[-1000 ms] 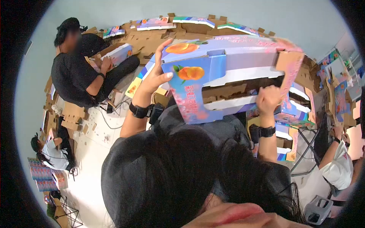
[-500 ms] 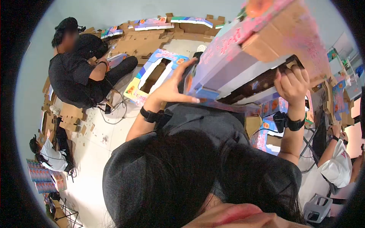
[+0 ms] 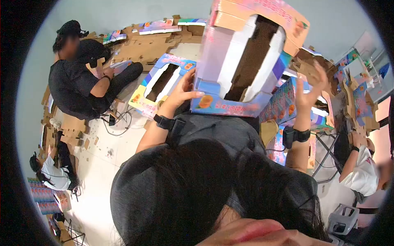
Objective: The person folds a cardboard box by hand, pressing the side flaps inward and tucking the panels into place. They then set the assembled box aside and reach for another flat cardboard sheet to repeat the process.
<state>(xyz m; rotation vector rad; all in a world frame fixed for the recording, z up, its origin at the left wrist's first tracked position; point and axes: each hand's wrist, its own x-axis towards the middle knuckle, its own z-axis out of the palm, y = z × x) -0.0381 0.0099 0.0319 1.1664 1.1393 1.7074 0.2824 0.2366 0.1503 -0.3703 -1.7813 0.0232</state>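
Observation:
In front of my chest a printed cardboard box [image 3: 215, 57] stands upright, coloured pink, lilac and blue with orange fruit pictures. Its long cut-out opening faces me, edged by white flaps, with brown cardboard inside. My left hand [image 3: 181, 91] grips the lower left side, thumb on the front and fingers partly hidden round the edge. To the right of the box my right hand [image 3: 310, 91] is raised and off it, fingers apart and holding nothing. Behind my left hand lies a similar box [image 3: 144, 95] in blue and yellow with an opening.
More printed boxes [image 3: 280, 102] stand low on the right, near a folding metal frame [image 3: 328, 153]. Flattened brown cardboard [image 3: 143, 49] covers the floor ahead. A person in black [image 3: 76, 82] sits left, handling cardboard; others in white sit farther off. A grey stool [image 3: 344, 217] stands lower right.
The box has turned and tipped upright, its opening now facing me. My right hand has let go of the opening's edge and spread its fingers. My left hand keeps its hold.

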